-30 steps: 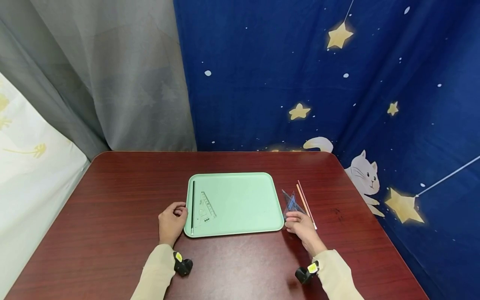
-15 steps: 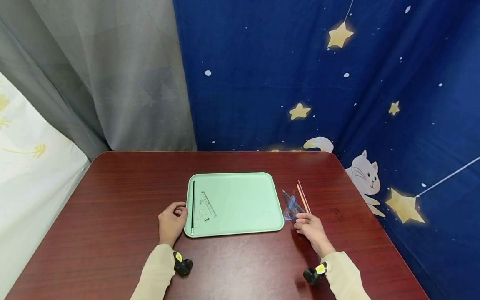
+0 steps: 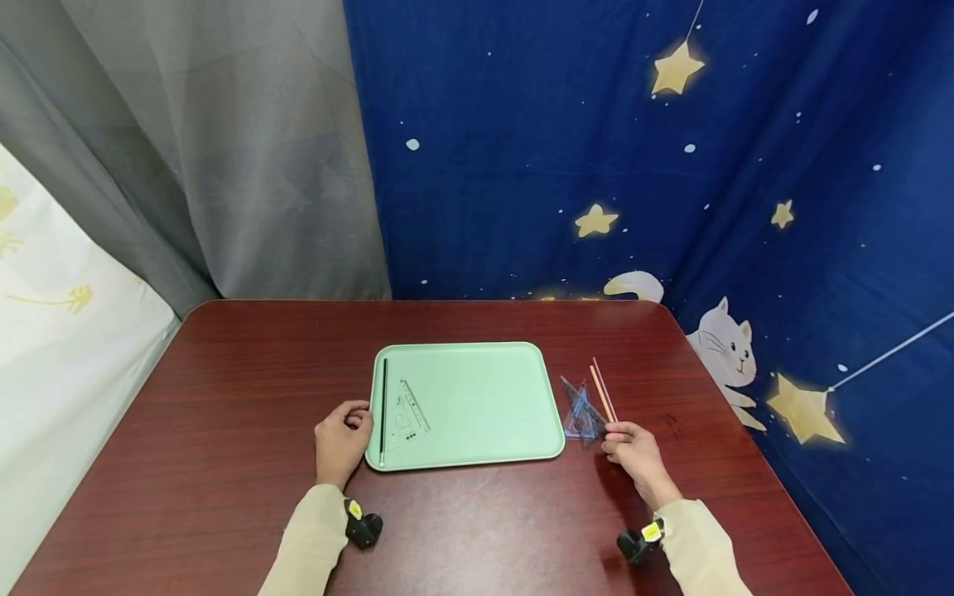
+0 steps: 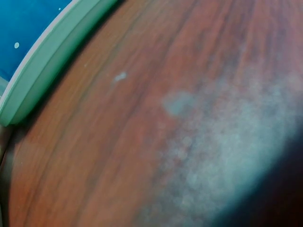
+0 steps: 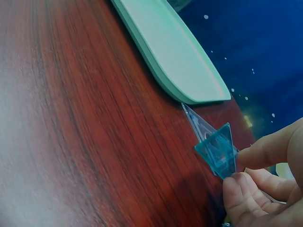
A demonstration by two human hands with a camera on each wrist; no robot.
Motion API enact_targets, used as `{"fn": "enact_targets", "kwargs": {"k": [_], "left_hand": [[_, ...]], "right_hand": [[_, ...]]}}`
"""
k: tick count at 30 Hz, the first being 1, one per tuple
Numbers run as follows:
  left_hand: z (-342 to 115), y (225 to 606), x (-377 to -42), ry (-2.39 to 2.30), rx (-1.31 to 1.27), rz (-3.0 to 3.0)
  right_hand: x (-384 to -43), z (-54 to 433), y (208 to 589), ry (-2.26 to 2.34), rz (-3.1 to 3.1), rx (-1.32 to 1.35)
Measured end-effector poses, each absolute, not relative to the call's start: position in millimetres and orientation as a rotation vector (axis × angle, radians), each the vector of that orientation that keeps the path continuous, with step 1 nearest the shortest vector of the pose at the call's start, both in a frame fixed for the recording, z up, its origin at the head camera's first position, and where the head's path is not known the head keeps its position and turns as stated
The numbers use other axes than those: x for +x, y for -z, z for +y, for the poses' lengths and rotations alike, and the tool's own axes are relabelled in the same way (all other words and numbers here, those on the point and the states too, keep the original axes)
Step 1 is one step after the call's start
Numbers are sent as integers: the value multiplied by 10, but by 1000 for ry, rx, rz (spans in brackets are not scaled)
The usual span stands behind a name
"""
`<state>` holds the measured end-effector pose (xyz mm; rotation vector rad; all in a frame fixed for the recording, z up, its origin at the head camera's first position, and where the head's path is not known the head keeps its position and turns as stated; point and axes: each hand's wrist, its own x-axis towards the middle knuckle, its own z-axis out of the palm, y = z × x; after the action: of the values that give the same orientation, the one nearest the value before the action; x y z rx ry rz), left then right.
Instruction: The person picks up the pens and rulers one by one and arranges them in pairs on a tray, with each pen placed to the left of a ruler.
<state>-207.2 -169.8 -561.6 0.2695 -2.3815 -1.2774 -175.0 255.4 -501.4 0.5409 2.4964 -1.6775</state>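
Note:
In the head view, my right hand (image 3: 637, 459) is at the lower right corner of overlapping see-through set squares, beside the tray. The right wrist view shows its thumb and finger pinching a corner of the blue-tinted set square (image 5: 217, 150). Under that one a clearer set square (image 5: 195, 120) points towards the tray. Two pencils (image 3: 602, 387), orange and pinkish, lie just beyond the right hand, their near ends hidden by it. My left hand (image 3: 341, 443) holds the left rim of the green tray (image 3: 484, 462) with bent fingers and thumb.
On the tray a black pencil (image 3: 384, 410) lies along the left side, with a clear set square (image 3: 412, 410) to its right. Everything stands on a dark red wooden table (image 3: 261, 372). Grey (image 3: 276, 165) and blue star-patterned (image 3: 507, 165) curtains hang behind the table.
My right hand has moved right across the set squares to their right corner, uncovering more of them and covering the pencils' near ends. The left hand and the tray have stayed still.

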Motion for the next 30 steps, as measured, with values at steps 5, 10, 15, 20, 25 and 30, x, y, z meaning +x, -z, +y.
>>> {"fn": "enact_targets", "kwargs": {"k": [5,10,15,20,25,30], "left_hand": [[-1708,5616,-2069,1277,274,-2379],[-1712,5633,-2076,1269,279,-2388],[-1708,5646,-2083,1271,272,-2389],[-1699,5641,-2081,1276,261,-2378],[-1697,5644,-2081,1276,258,-2367],[-1701,5646,-2075,1280,259,-2370]], "right_hand": [[-1766,2604,4988,1643,2518,555],[-1778,2647,4974,1609,2536,584],[-1788,2677,4968,1604,2537,590],[-1797,2712,4984,1583,2544,591],[-1811,2744,5009,1487,2614,600],[-1834,2781,5032,1385,2691,643]]}}
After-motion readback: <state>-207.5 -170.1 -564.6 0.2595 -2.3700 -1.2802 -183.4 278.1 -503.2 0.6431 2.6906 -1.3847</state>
